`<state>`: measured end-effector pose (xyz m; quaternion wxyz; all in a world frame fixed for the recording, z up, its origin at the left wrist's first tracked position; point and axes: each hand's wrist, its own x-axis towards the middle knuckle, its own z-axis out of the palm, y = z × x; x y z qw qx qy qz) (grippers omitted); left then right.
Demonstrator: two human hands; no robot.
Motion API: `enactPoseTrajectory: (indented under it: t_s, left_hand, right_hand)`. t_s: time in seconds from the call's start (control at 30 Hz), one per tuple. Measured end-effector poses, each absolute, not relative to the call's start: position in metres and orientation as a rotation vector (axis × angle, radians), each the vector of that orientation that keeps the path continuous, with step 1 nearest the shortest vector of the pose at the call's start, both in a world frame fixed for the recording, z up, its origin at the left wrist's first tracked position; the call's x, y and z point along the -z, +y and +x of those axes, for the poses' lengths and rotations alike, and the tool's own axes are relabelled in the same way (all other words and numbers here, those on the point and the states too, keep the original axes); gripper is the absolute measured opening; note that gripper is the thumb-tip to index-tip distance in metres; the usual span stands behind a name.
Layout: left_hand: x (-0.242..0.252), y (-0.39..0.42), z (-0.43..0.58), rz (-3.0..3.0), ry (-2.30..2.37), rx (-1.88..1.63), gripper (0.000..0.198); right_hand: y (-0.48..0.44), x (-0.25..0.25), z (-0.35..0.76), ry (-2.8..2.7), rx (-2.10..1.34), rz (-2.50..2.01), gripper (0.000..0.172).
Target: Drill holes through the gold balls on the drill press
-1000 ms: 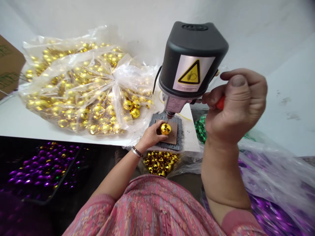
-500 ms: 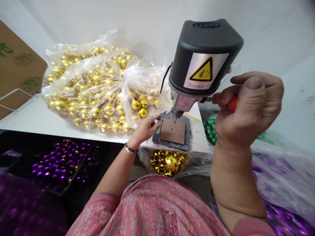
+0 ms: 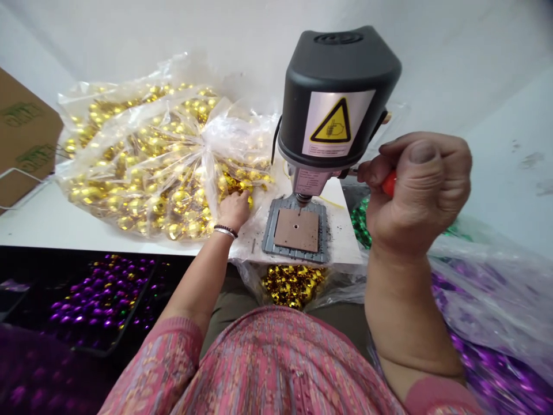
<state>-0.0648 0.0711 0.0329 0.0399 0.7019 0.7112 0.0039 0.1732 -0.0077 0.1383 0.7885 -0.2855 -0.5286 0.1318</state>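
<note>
Low in the centre, gold balls (image 3: pixel 294 285) lie below the white tabletop (image 3: pixel 26 227); at right, your right hand (image 3: pixel 421 190) curls around the red knob (image 3: pixel 389 183) beside the drill (image 3: pixel 339 109). Left of centre, your left hand (image 3: pixel 234 210), its grip hidden, reaches among more gold balls (image 3: pixel 235 183) at a clear bag (image 3: pixel 224 129); pale wall (image 3: pixel 242 34) fills the upper frame.
</note>
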Motion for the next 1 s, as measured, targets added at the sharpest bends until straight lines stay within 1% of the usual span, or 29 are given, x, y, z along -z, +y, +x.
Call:
enactPoseTrajectory:
  t_s: [0.07, 0.13, 0.23, 0.3, 0.37, 0.5, 0.67, 0.8, 1.0]
  left_hand:
    - [-0.037, 0.066, -0.065, 2.150, 2.121, -0.146, 0.050]
    - [-0.040, 0.059, -0.064, 2.096, 1.967, -0.413, 0.058]
    - [-0.039, 0.044, -0.057, 1.883, 1.483, -0.784, 0.063]
    - [-0.034, 0.036, -0.049, 1.702, 1.184, -0.870, 0.065]
    - [-0.028, 0.029, -0.041, 1.607, 1.049, -0.853, 0.064]
    - [-0.022, 0.024, -0.026, 1.599, 1.092, -0.718, 0.049]
    - [-0.023, 0.026, -0.020, 1.435, 1.146, -0.677, 0.052]
    - [-0.020, 0.027, -0.023, 1.343, 1.160, -0.692, 0.050]
    - [-0.014, 0.023, -0.024, 1.247, 1.110, -0.740, 0.047]
  right_hand:
    - [-0.008, -0.138, 0.173, -1.147, -0.296, -0.610, 0.021]
    - [-0.009, -0.139, 0.171, -1.146, -0.295, -0.596, 0.022]
    - [-0.009, -0.139, 0.169, -1.139, -0.288, -0.566, 0.022]
    - [-0.009, -0.139, 0.169, -1.145, -0.298, -0.559, 0.021]
    - [-0.009, -0.140, 0.170, -1.161, -0.303, -0.564, 0.021]
    - [-0.007, -0.148, 0.172, -1.174, -0.322, -0.587, 0.020]
    - [0.003, -0.162, 0.174, -1.186, -0.361, -0.589, 0.019]
    - [0.024, -0.177, 0.179, -1.167, -0.324, -0.609, 0.023]
    - [0.056, -0.195, 0.191, -1.161, -0.270, -0.856, 0.024]
